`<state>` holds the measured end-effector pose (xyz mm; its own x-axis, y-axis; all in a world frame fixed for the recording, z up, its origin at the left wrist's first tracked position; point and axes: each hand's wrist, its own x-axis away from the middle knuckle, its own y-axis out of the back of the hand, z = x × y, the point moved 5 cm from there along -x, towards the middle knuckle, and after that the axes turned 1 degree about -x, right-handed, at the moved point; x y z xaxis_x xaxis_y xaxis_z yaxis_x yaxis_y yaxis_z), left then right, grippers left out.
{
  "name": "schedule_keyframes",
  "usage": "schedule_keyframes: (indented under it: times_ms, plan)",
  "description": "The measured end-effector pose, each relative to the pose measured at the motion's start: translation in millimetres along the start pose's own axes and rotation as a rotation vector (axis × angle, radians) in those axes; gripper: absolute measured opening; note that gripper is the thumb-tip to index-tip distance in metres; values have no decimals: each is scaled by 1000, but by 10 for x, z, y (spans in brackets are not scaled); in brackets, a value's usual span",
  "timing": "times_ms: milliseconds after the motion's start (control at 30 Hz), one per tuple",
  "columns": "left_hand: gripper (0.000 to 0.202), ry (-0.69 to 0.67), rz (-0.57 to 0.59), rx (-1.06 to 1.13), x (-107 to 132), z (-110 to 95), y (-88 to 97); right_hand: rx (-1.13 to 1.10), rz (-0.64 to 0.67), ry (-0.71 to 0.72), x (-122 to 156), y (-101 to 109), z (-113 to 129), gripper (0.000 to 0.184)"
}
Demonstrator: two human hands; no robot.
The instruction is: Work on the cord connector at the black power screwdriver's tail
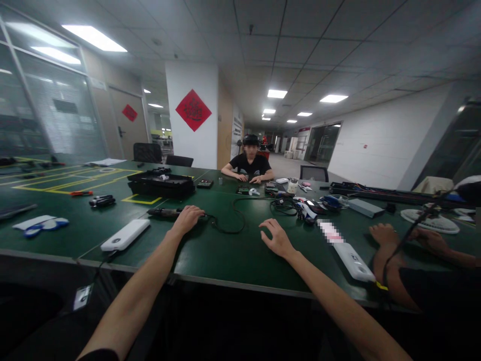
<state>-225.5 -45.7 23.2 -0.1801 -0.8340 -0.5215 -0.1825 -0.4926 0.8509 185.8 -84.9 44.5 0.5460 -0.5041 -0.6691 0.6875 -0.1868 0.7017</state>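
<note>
My left hand [190,219] is curled over the rear end of a black corded electric screwdriver [164,213], which lies on the green table [221,255]. Part of the screwdriver is hidden beneath the fingers. From it a black cable [240,223] winds over the tabletop to the right. My right hand [277,236] holds nothing; its thumb and fingers are spread apart just over or on the table, and contact cannot be made out. Left of my left forearm lies a white power bank [126,235] with a lead plugged in.
Another white power bank [353,261] lies to the right, near a neighbour's arm [387,250]. Across the table sits a person [250,168]. A black tray [161,185] stands at back left. Cables, small parts and a grey box [365,207] crowd the right side.
</note>
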Motion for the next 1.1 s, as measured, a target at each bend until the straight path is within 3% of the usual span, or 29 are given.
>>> schedule_keyframes:
  times_ms: [267, 433, 567, 733, 867, 967, 1100]
  plan:
    - [38, 192, -81, -117, 155, 242, 76, 10, 19, 2, 7, -10, 3, 24]
    - [39, 150, -60, -141, 158, 74, 85, 31, 55, 24, 7, -12, 28, 22]
    - [37, -2, -17, -112, 33, -417, -6, 56, 107, 59, 12, -25, 104, 20]
    - [31, -248, 27, -18, -60, -1396, -196, 95, 176, 81, 22, -84, 153, 31]
    - [27, -480, 74, 90, -39, -2121, -260, 130, 220, 47, 56, -132, 53, 15]
    - [27, -570, 89, 141, -33, -2390, -249, 136, 235, 22, 103, -103, -48, 12]
    - [29, -542, 52, 151, -62, -2402, -232, 115, 235, 18, 147, -19, -125, 17]
